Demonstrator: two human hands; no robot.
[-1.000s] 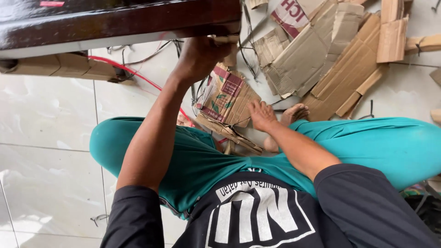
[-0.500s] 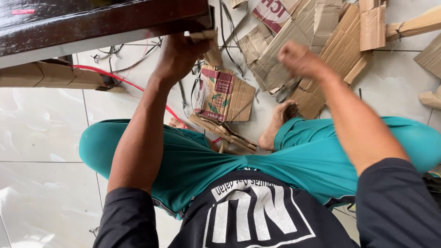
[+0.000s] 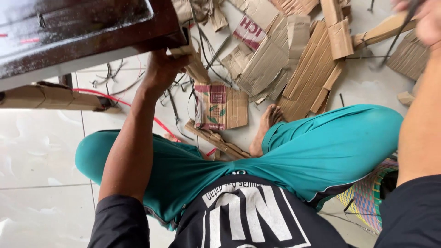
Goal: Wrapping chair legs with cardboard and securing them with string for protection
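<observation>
the left hand (image 3: pixel 161 73) is clenched on a tan cardboard wedge (image 3: pixel 193 62) at the corner of a glossy, dark brown wooden panel (image 3: pixel 78 32); its grip is grasping both where they meet. the wedge is matte, creased and frayed, tilting down from the panel's edge. the right hand (image 3: pixel 422 18) is blurred at the top right corner, its grip closed on a thin dark rod (image 3: pixel 395 41). flat corrugated cardboard scraps (image 3: pixel 298 64) lie scattered on the shiny white tile floor (image 3: pixel 41 156), with thin black wires (image 3: pixel 174 105) and a red cable (image 3: pixel 101 94). teal trousers (image 3: pixel 321 147) cover the crossed legs.
</observation>
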